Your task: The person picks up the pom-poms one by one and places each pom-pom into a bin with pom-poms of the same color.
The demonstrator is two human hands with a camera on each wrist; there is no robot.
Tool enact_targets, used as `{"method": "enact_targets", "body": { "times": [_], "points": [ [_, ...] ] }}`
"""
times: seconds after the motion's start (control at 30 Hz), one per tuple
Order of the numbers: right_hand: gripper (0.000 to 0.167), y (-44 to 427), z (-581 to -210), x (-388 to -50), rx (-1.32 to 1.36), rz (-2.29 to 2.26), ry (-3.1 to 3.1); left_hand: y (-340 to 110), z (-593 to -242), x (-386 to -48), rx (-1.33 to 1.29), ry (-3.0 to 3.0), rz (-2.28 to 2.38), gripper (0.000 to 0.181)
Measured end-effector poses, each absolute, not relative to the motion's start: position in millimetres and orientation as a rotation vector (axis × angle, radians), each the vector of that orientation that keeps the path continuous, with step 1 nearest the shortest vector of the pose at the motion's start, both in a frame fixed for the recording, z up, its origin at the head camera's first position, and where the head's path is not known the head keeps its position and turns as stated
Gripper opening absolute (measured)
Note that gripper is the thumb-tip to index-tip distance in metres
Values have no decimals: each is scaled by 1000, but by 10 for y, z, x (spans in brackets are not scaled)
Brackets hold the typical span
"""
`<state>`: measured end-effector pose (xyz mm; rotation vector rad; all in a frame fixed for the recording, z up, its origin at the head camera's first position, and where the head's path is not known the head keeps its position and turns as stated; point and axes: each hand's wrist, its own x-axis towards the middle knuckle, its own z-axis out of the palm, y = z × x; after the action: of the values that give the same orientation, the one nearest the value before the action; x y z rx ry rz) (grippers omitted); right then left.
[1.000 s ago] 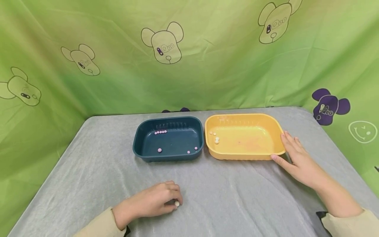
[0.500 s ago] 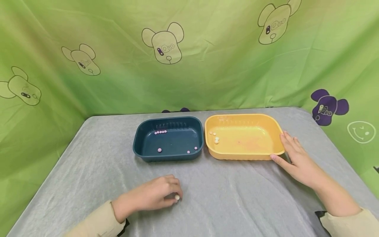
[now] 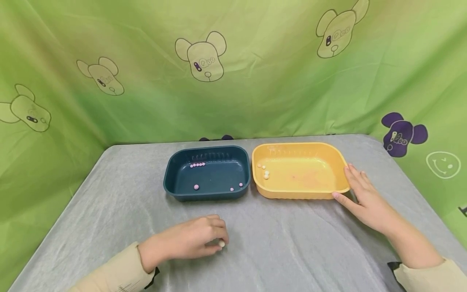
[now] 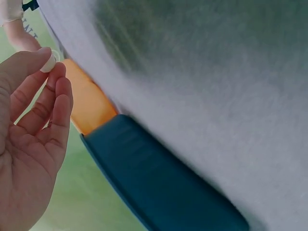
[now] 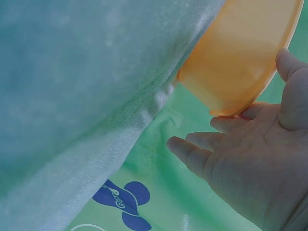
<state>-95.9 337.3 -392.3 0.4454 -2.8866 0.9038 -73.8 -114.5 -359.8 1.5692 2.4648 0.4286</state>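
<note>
Between thumb and fingertips, my left hand (image 3: 195,238) pinches a small cream-white ball (image 3: 221,243), held over the table in front of the dark blue tray (image 3: 215,197). The left wrist view shows the same ball (image 4: 48,63) at the fingertips. My right hand (image 3: 372,205) touches the right front corner of the yellow tray (image 3: 297,194), thumb at the front and fairly straight fingers along the side. Small pink balls lie in the blue tray, several in a row (image 3: 198,165) at the back. A few white balls (image 3: 266,174) sit at the yellow tray's left end.
The two trays stand side by side on a grey cloth-covered table (image 3: 120,194). Behind it hangs a green curtain (image 3: 146,113) with printed mouse-like heads. The table's back edge runs just behind the trays.
My left hand has moved a little forward and to the right with the white ball pinched in it. The right hand stays at the yellow tray's corner.
</note>
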Motion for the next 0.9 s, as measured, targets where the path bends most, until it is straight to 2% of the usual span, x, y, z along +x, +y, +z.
{"method": "enact_targets", "body": {
  "times": [0.9],
  "points": [
    [80,3387,-3917,-947,458,889,-2879,-1072,-3446,-802,1686,2530,419,8]
  ]
}}
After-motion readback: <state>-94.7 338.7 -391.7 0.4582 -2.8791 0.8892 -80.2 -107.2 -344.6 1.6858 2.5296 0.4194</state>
